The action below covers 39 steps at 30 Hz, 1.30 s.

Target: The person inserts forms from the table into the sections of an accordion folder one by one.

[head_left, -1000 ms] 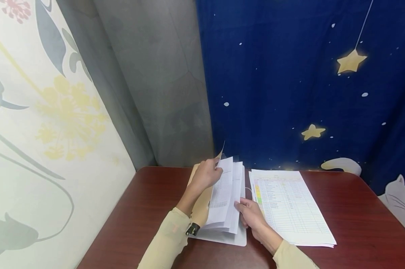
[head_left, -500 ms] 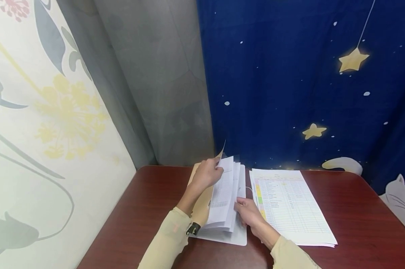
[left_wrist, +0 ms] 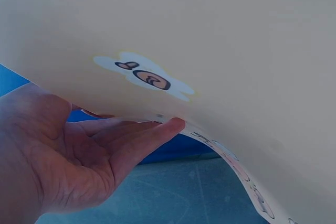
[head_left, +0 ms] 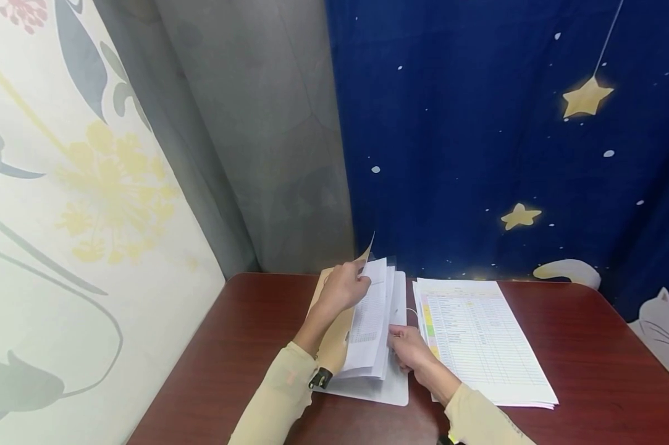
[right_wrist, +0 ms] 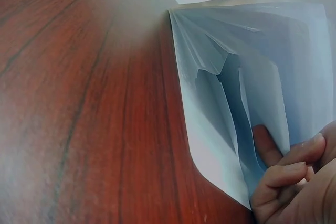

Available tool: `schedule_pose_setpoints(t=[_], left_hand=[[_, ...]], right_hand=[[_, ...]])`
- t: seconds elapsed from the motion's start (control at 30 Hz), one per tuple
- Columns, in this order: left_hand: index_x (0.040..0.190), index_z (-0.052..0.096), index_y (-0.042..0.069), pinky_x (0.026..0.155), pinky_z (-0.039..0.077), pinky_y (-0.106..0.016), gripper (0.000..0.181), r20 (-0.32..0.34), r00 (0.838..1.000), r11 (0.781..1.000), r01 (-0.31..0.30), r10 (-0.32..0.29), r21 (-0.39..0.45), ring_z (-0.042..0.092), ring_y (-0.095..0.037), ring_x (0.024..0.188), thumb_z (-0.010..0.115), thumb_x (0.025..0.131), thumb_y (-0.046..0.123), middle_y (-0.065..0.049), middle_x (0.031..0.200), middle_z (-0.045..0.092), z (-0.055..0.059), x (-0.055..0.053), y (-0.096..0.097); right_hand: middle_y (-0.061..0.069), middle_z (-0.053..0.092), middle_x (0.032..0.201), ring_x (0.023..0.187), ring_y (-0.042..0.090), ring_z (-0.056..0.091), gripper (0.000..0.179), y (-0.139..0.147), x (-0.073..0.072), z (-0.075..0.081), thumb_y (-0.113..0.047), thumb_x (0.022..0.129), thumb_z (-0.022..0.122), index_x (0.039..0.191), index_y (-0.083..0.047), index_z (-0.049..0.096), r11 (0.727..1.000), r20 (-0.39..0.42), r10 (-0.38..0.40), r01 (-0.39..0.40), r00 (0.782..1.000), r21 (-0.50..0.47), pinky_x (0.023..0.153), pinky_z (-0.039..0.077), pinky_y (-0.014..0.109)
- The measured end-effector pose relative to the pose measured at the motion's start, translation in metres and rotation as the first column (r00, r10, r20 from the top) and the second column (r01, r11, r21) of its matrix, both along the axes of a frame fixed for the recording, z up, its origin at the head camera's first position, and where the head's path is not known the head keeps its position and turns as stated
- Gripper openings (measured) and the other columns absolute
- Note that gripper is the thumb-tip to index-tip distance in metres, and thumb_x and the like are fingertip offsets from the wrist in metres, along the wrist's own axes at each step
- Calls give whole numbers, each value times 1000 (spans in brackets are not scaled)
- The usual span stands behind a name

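A cream-covered accordion file folder [head_left: 362, 393] lies opened on the table, with printed sheets [head_left: 366, 330] standing up inside it. My left hand [head_left: 342, 287] holds the upper edge of its raised cover. In the left wrist view that cover [left_wrist: 247, 51] shows a small cartoon print, with the thumb of my left hand [left_wrist: 68, 156] on the near face and the other fingers behind. At the right side of the sheets, my right hand [head_left: 412, 351] pinches their edge. The right wrist view shows pleated dividers [right_wrist: 210, 48] fanned apart, with fingers of my right hand [right_wrist: 299, 182] among them.
To the right of the folder lies a stack of printed table sheets [head_left: 490, 346] with coloured cells down its left side. A thin white cord loop [head_left: 412, 311] shows between folder and stack. The brown table [head_left: 201, 371] ends at grey and blue curtains [head_left: 451, 154].
My right hand has shifted slightly right and up at the sheets. The rightmost sheets lean further left, baring more of the folder's white panel. My left hand stays on the cover.
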<state>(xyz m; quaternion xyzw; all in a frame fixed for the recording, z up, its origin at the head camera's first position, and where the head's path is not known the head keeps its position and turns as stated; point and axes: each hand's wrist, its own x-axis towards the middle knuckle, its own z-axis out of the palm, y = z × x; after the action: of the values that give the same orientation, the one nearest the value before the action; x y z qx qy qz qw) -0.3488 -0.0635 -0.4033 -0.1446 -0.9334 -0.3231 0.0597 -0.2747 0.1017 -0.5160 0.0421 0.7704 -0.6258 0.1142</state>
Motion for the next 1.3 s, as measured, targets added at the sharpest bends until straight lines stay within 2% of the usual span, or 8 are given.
schedule_pose_setpoints(t=[0.2,0.47,0.6,0.73,0.83,0.93,1.07,1.3], left_hand=[[148,61,4,65,42,-33,53,-7,1000,1000,-1,1,1,64,-27,95,58,97,17,-16,139,71,1,1,1],[148,60,3,69,45,-35,53,-5,1000,1000,-2,2,0,63,-29,97,58,97,16,-18,140,70,3,2,-1],[150,59,2,72,47,-34,53,3,1000,1000,-3,3,3,64,-29,100,58,98,16,-19,144,67,4,2,-1],[151,57,3,67,45,-31,53,23,1000,1000,-9,9,14,65,-30,103,57,99,17,-19,148,64,4,2,-1],[152,56,3,58,41,-29,54,45,999,1000,-10,9,26,65,-30,103,57,100,16,-19,151,61,4,1,0],[152,55,3,55,38,-29,54,44,999,1000,-7,7,18,65,-30,101,56,100,15,-19,152,61,4,1,0],[152,56,2,55,36,-29,55,28,1000,1000,0,-1,9,65,-30,97,54,98,14,-19,150,62,4,1,-1],[152,55,1,53,36,-30,56,34,999,999,13,-15,35,64,-30,101,53,98,14,-19,151,61,4,0,-4]], right_hand=[[-5,40,47,42,9,30,41,0,0,0,-17,104,54,141,-5,67,1000,-8,12,-12,1000,14,45,27,22],[-5,40,46,41,9,35,44,2,4,1,-14,99,52,139,-5,68,999,-15,-20,20,1000,34,45,34,23],[-5,40,46,40,9,37,43,5,7,5,-19,102,53,139,-4,66,999,-30,-31,32,999,35,45,35,24],[-2,46,51,39,7,37,45,9,12,9,-22,103,58,141,1,62,999,-61,-44,45,997,20,44,35,23],[4,68,69,38,6,38,41,15,18,11,-22,103,61,138,-1,66,998,-95,-57,59,994,22,43,35,23],[11,81,95,37,7,38,38,23,25,14,-22,103,62,136,-5,68,998,-114,-56,58,992,21,42,35,24],[13,82,111,39,9,39,38,34,35,17,-22,103,62,138,-8,67,999,-113,-41,43,993,16,43,36,24],[11,80,120,41,10,38,40,59,53,25,-23,105,60,141,-7,65,999,-131,-38,41,991,18,44,36,25]])
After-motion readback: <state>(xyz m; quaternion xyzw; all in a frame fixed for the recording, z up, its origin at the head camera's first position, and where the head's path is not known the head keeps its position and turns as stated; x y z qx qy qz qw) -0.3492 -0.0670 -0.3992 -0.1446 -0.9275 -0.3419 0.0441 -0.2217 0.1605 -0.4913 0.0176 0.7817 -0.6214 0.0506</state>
